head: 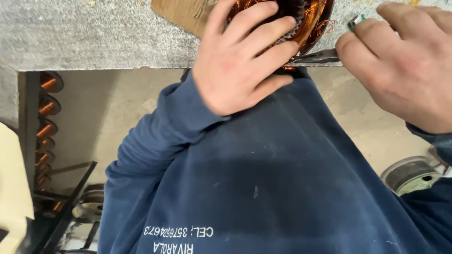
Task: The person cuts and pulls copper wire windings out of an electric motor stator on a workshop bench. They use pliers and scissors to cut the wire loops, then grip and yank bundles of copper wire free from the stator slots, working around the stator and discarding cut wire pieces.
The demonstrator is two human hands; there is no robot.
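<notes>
My left hand (240,56) lies over a round motor stator (310,21) wound with copper wire, gripping its near side at the bench edge. My right hand (405,61) pinches a thin metal tool (315,57) whose tip points at the lower rim of the stator; a small green piece (356,21) shows at the fingertips. My dark blue sweatshirt (263,178) fills the lower middle of the view and hides the floor below the bench.
A grey felt-covered bench top (94,33) runs along the top, with a brown cardboard piece (181,13) under the stator. At the left stands a rack of copper coils (47,117). A round grey metal part (412,175) lies on the concrete floor at the right.
</notes>
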